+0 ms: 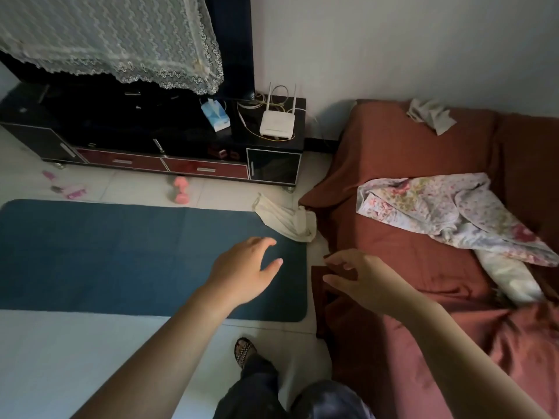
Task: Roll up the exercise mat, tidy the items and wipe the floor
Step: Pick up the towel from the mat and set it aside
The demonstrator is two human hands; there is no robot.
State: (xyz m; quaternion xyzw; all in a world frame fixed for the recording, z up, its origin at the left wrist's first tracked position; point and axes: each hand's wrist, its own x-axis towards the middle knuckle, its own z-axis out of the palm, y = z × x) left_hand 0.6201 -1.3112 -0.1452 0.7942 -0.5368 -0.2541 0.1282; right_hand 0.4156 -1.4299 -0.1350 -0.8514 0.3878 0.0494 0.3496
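Pale floor tiles (45, 358) carried our blue exercise mat (121, 255), flat beside the rust-covered bed (408, 176), a cream cloth (287, 220) at its far corner. Our left hand (245, 270) hovered over its right end, fingers spread, empty; our right hand (360, 279) hung loosely curled, empty

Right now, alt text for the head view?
A person's open left hand hovers over the end of a flat blue exercise mat; the open right hand hovers by the edge of a rust-covered bed. A pink dumbbell and cream cloth lie on the tile floor beyond the mat.
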